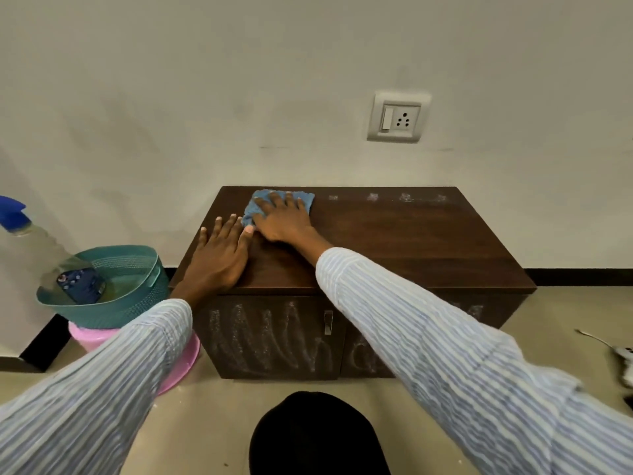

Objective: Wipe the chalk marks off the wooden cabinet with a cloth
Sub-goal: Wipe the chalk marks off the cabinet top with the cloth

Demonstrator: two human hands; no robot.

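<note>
- Along the back edge of the wooden cabinet (394,241), the right hand (284,217) lies flat on a blue cloth (270,200), fingers spread and pressing it down rather than pinching it.
- The left hand (219,255) rests palm down on the cabinet top near the front left corner, fingers spread and holding nothing; its job looks to be bracing the body.
- The cloth sits at the left rear of the top, touching the wood, with the left hand's thumb just beside its near corner.
- Small chalk marks (387,197) run in a row along the rear edge to the right of the cloth; heavier chalk scribbles (267,337) cover the front doors below.
- To do this stroke well, I judge the right hand should keep even downward pressure and sweep rightwards along the rear edge, so that the cloth passes over each mark.
- Keeping the palm centred on the cloth should stop it bunching or slipping out.
- A spray bottle (30,241) stands in a teal basket (137,265) to the left, should dry wiping only smear the chalk.
- The doors appear to remain wholly undone, so the task seems at an early stage.
</note>
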